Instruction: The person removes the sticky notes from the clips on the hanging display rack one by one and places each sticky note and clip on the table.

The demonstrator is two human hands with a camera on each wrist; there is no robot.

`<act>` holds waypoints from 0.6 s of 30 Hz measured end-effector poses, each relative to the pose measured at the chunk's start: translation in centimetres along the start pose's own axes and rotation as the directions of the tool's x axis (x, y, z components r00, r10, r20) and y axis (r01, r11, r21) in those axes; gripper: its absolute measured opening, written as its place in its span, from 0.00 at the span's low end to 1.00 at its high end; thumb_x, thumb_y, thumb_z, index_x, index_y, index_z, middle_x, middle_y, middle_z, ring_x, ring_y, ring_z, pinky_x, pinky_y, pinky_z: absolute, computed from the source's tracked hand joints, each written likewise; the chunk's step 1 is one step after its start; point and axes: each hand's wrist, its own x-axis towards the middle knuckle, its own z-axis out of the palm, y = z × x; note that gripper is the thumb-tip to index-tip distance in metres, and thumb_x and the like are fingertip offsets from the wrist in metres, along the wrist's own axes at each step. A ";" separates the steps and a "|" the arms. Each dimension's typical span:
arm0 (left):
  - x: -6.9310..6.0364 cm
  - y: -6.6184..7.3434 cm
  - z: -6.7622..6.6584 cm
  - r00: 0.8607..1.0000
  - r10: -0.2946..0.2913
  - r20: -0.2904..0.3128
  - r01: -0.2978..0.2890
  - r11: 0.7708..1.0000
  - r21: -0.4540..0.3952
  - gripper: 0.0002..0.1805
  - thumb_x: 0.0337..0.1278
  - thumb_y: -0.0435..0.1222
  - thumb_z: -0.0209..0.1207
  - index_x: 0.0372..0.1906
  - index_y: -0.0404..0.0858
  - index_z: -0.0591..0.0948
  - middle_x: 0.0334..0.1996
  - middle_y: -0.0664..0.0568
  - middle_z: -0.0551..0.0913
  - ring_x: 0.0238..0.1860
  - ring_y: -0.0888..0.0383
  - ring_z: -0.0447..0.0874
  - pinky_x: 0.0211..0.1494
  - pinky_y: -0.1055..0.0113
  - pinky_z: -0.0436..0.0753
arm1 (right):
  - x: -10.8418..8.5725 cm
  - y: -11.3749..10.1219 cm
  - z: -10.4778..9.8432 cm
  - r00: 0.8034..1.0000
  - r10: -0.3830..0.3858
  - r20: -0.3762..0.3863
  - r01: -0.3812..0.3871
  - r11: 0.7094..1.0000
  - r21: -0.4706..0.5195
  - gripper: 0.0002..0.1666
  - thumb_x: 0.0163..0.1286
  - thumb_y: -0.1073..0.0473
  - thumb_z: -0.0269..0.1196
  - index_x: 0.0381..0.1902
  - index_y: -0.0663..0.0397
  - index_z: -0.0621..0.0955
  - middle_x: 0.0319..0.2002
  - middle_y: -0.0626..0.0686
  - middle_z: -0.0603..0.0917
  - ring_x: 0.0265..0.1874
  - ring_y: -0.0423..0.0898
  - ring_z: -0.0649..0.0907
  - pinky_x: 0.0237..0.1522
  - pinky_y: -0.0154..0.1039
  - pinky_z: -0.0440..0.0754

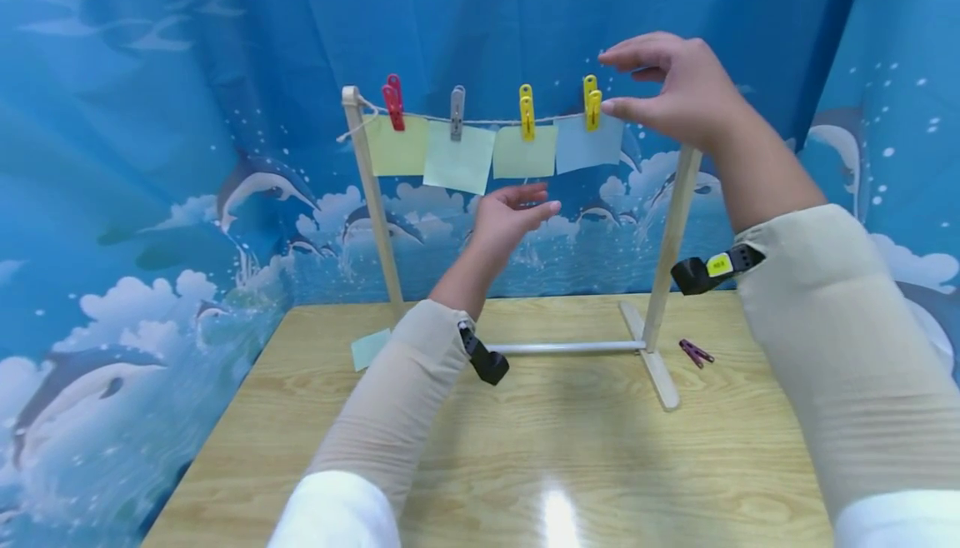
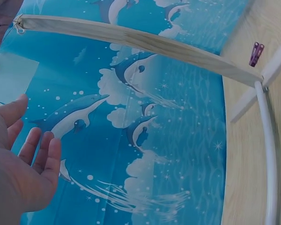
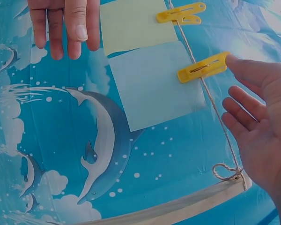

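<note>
Four sticky notes hang from a string, each under a clothespin. At the right end a pale blue note [image 1: 588,145] hangs from a yellow clothespin [image 1: 593,109]. My right hand [image 1: 686,94] is beside that clothespin, fingers spread apart from the thumb. In the right wrist view a fingertip is at the handle end of the yellow clothespin [image 3: 203,68]; whether it touches is unclear. Below the middle notes, my left hand [image 1: 504,220] is held up with loose fingers and holds nothing. Further left are a green note [image 1: 522,161], a mint note [image 1: 457,161] and a yellow note [image 1: 399,152].
The string runs between the wooden posts [image 1: 672,240] of a stand, joined low down by a white bar [image 1: 566,348]. A purple clothespin [image 1: 696,353] lies right of the stand's foot. One loose mint note [image 1: 370,350] lies on the table [image 1: 555,440] at left.
</note>
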 end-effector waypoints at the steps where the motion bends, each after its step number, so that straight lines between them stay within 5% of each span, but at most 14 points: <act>1: 0.1 0.0 0.1 1.000 -0.006 -0.004 0.006 1.000 -0.011 0.17 0.52 0.45 0.71 0.49 0.54 0.85 0.48 0.60 0.84 0.44 0.63 0.84 0.57 0.59 0.80 | 0.1 0.0 0.0 1.000 0.004 0.010 -0.004 1.000 0.001 0.32 0.68 0.49 0.64 0.69 0.45 0.72 0.70 0.48 0.67 0.68 0.51 0.68 0.66 0.39 0.69; 9: 0.5 -0.4 1.2 1.000 -0.010 0.005 0.011 0.990 -0.140 0.19 0.54 0.39 0.70 0.52 0.52 0.83 0.51 0.52 0.83 0.44 0.60 0.85 0.51 0.63 0.84 | 0.5 -0.1 -0.5 0.997 0.034 0.070 -0.034 0.999 -0.006 0.33 0.69 0.50 0.63 0.70 0.48 0.71 0.71 0.50 0.66 0.68 0.52 0.67 0.65 0.45 0.71; 13: 0.7 -0.6 2.0 1.000 0.003 0.019 0.002 0.968 -0.249 0.19 0.55 0.35 0.69 0.53 0.49 0.82 0.53 0.47 0.82 0.45 0.58 0.86 0.47 0.66 0.85 | 0.6 0.0 -0.6 0.994 0.045 0.097 -0.043 0.999 -0.018 0.33 0.70 0.50 0.63 0.70 0.48 0.70 0.71 0.51 0.66 0.69 0.52 0.67 0.65 0.48 0.71; 18: 0.7 -0.7 2.9 1.000 -0.009 0.013 0.013 0.935 -0.354 0.17 0.56 0.36 0.68 0.52 0.49 0.83 0.47 0.53 0.85 0.46 0.58 0.85 0.49 0.64 0.85 | 1.0 -0.2 -0.2 0.991 0.043 0.130 -0.042 0.999 -0.010 0.33 0.70 0.51 0.63 0.70 0.48 0.70 0.67 0.55 0.71 0.64 0.54 0.71 0.62 0.50 0.75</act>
